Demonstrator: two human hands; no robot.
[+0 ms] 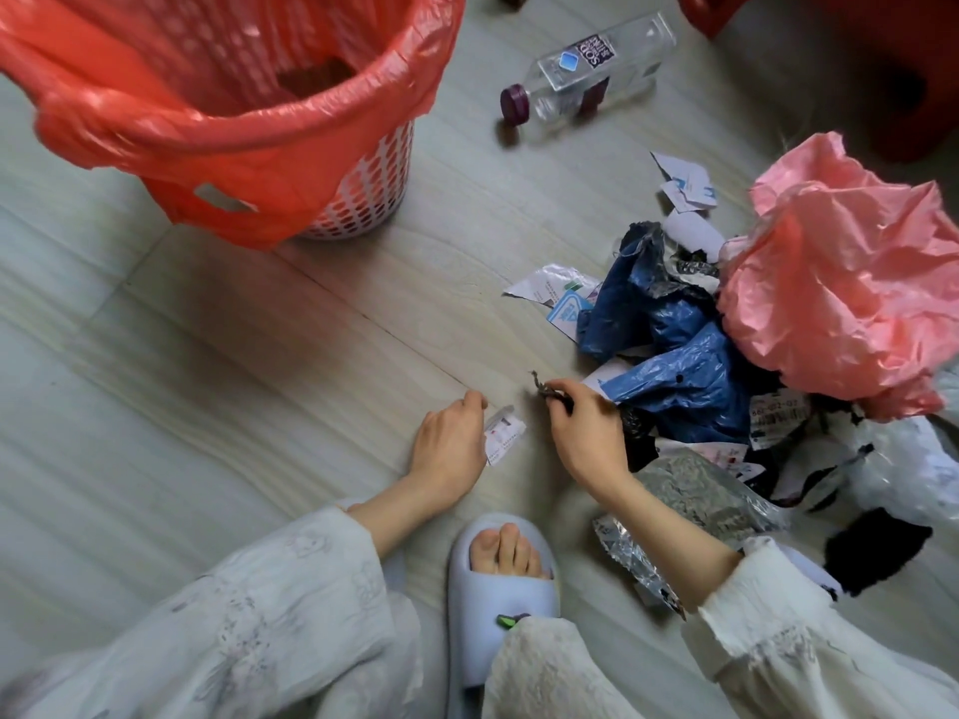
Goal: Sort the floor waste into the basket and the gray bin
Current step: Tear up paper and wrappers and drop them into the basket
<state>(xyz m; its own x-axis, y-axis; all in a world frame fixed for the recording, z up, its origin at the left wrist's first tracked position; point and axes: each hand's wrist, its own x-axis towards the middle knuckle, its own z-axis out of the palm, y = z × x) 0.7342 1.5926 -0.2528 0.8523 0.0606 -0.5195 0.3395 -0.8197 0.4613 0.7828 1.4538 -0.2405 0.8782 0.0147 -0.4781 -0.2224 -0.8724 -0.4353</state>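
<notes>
Head view, your left hand (450, 439): it rests low on the pale wood-grain floor (207, 365), fingers curled, pinching a small torn white paper scrap with red print (502, 439) at its right edge.
Head view, your right hand (584, 437): fingers closed around a dark, twisted, stringy bit of waste (545, 390), held just above the floor, close beside your left hand.
Basket: the white perforated plastic basket lined with a red-orange plastic bag (249, 121) stands well ahead and to the left of your left hand; something dark lies inside.
Gray bin: you cannot see it here.
Waste pile: just right of your right hand lie crumpled blue plastic bags (669, 355), a large crumpled pink plastic sheet (840, 282), torn white printed papers (685, 192) and a crinkled silver foil wrapper (690, 495).
Bottle: a clear plastic bottle with a purple cap (586, 70) lies on its side well ahead of your right hand.
Foot: your foot in a pale blue open-toe slipper (501, 599) sits just behind both hands.
</notes>
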